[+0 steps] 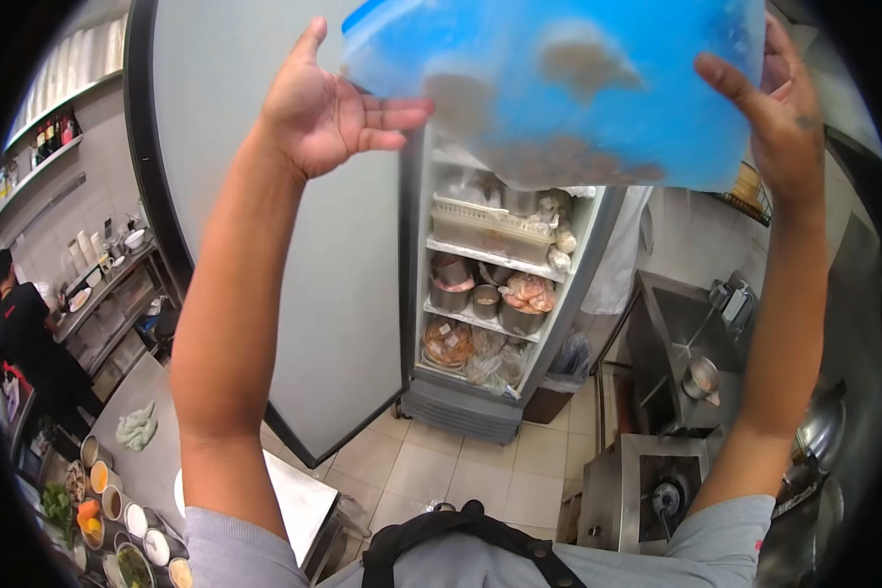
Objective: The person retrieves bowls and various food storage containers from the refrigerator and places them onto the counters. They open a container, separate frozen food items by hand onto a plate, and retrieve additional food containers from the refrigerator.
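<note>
A translucent blue plastic container (657,118) with brownish contents showing through it is held up at the top of the view, its upper part cut off by the frame. My right hand (779,122) grips its right edge, thumb on the near side and the other fingers partly hidden behind. At its left edge, my left hand (328,113) has the palm turned up, thumb raised and fingers stretched out. Those fingertips overlap the container's lower left side; whether they bear on it I cannot tell. Beyond stands an upright fridge (568,284) with its door (348,323) swung wide to the left.
Fridge shelves hold a white basket (490,230), metal pots (451,294) and bagged food (448,341). A metal sink (676,314) and gas burner (666,498) stand right. Left are a counter (157,392), a cloth (137,427), several ingredient tubs and a person in black (29,328).
</note>
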`<action>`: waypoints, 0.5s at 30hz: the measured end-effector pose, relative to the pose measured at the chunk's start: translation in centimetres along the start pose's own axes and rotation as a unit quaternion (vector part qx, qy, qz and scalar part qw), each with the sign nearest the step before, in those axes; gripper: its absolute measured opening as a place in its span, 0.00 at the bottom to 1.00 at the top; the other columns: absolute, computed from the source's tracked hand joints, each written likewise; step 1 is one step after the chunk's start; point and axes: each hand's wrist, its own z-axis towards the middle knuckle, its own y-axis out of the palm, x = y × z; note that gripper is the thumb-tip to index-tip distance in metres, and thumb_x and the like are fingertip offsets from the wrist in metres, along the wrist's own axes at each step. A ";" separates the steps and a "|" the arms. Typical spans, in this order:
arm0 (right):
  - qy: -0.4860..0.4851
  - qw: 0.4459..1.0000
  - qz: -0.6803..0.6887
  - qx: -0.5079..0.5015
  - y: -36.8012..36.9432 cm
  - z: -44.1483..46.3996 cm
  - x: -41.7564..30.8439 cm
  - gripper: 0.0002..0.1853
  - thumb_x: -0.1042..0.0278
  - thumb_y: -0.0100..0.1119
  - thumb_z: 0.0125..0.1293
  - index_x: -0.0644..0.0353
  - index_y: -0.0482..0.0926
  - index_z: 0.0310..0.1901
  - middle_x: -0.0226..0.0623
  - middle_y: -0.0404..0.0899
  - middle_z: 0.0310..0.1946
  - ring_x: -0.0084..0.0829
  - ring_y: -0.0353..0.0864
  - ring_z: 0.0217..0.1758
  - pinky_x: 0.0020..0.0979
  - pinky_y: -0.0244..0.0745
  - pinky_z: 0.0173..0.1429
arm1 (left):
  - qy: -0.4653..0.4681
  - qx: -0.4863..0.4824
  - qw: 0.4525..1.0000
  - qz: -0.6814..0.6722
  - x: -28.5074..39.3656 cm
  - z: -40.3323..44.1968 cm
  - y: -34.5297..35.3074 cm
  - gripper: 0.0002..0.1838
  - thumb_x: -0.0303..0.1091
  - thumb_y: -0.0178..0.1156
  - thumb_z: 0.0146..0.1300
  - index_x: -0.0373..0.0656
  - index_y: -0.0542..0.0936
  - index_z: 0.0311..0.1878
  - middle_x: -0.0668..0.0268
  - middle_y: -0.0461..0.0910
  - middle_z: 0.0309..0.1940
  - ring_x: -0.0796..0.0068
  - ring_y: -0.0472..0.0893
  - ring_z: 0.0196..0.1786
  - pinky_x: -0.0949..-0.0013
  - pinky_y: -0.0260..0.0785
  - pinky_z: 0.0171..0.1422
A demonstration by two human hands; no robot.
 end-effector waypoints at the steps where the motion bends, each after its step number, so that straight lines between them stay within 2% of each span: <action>1: 0.029 0.998 0.004 0.055 1.0 -0.9 0.9 0.30 0.68 0.70 0.57 0.58 0.69 0.61 0.47 0.71 0.57 0.40 0.74 0.60 0.37 0.70 0.63 | -0.003 0.000 1.000 0.000 -1.0 -0.2 -0.2 0.47 0.69 0.28 0.69 0.32 0.55 0.71 0.33 0.71 0.55 0.48 0.82 0.46 0.54 0.83 0.37; 2: 0.057 0.992 0.011 0.110 2.0 -1.8 1.9 0.27 0.74 0.70 0.58 0.69 0.71 0.58 0.42 0.81 0.47 0.31 0.81 0.51 0.29 0.77 0.56 | -0.015 -0.004 1.000 -0.025 -2.2 -0.2 -0.5 0.47 0.70 0.31 0.68 0.34 0.54 0.72 0.33 0.70 0.56 0.45 0.81 0.49 0.51 0.83 0.38; 3: 0.022 0.991 -0.075 0.109 3.0 -3.4 2.3 0.28 0.75 0.69 0.57 0.69 0.69 0.59 0.42 0.80 0.47 0.31 0.80 0.52 0.29 0.76 0.57 | -0.031 -0.012 0.998 -0.053 -3.7 -0.2 -0.8 0.48 0.72 0.33 0.67 0.36 0.54 0.73 0.32 0.68 0.58 0.43 0.80 0.52 0.47 0.83 0.39; 4: -0.021 0.988 -0.113 0.100 4.2 -5.6 2.1 0.29 0.74 0.70 0.55 0.65 0.71 0.59 0.41 0.80 0.49 0.34 0.79 0.54 0.34 0.75 0.58 | -0.071 0.007 0.991 -0.113 -5.4 -0.6 -1.6 0.48 0.76 0.39 0.62 0.41 0.62 0.70 0.43 0.72 0.57 0.41 0.78 0.54 0.45 0.81 0.37; 6: -0.109 0.972 -0.187 0.089 6.6 -10.0 2.1 0.30 0.73 0.71 0.51 0.58 0.73 0.58 0.38 0.79 0.51 0.39 0.78 0.57 0.43 0.73 0.62 | -0.078 0.045 0.983 -0.162 -10.7 -2.6 -1.8 0.44 0.71 0.43 0.64 0.40 0.66 0.67 0.47 0.73 0.58 0.44 0.77 0.56 0.44 0.80 0.42; 7: -0.142 0.974 -0.174 0.040 8.0 -12.2 2.2 0.28 0.72 0.66 0.52 0.55 0.73 0.58 0.38 0.78 0.50 0.42 0.75 0.60 0.52 0.61 0.71 | -0.092 0.056 0.954 -0.281 -13.5 -4.2 -0.8 0.37 0.63 0.49 0.67 0.39 0.69 0.64 0.50 0.73 0.60 0.50 0.75 0.60 0.41 0.75 0.56; 8: -0.130 0.972 -0.196 0.013 9.6 -14.8 1.3 0.22 0.71 0.60 0.56 0.54 0.74 0.55 0.35 0.77 0.50 0.37 0.75 0.61 0.57 0.52 0.74 | -0.097 0.128 0.942 -0.294 -16.2 -5.8 0.1 0.33 0.57 0.51 0.70 0.36 0.69 0.64 0.49 0.72 0.63 0.52 0.73 0.63 0.42 0.65 0.67; 9: -0.117 0.971 -0.206 0.014 11.5 -17.4 0.5 0.19 0.71 0.58 0.59 0.52 0.74 0.53 0.33 0.77 0.49 0.35 0.74 0.62 0.58 0.54 0.73 | -0.103 0.148 0.944 -0.276 -19.4 -7.3 -0.6 0.29 0.50 0.52 0.70 0.37 0.69 0.65 0.49 0.71 0.63 0.50 0.71 0.65 0.42 0.61 0.71; 11: -0.060 0.988 -0.144 0.023 14.3 -22.7 -0.5 0.19 0.71 0.59 0.59 0.51 0.72 0.53 0.32 0.77 0.49 0.35 0.74 0.63 0.57 0.55 0.73 | -0.127 0.159 0.943 -0.264 -24.1 -11.1 -1.9 0.28 0.42 0.53 0.67 0.36 0.67 0.66 0.50 0.70 0.64 0.51 0.71 0.65 0.44 0.62 0.70; 15: 0.051 0.992 -0.113 0.037 18.5 -32.8 -2.6 0.19 0.69 0.60 0.59 0.50 0.71 0.53 0.33 0.77 0.50 0.38 0.74 0.62 0.57 0.56 0.73 | -0.129 0.279 0.915 -0.261 -31.9 -16.9 -2.4 0.28 0.39 0.57 0.63 0.36 0.67 0.64 0.52 0.72 0.62 0.52 0.72 0.64 0.43 0.67 0.65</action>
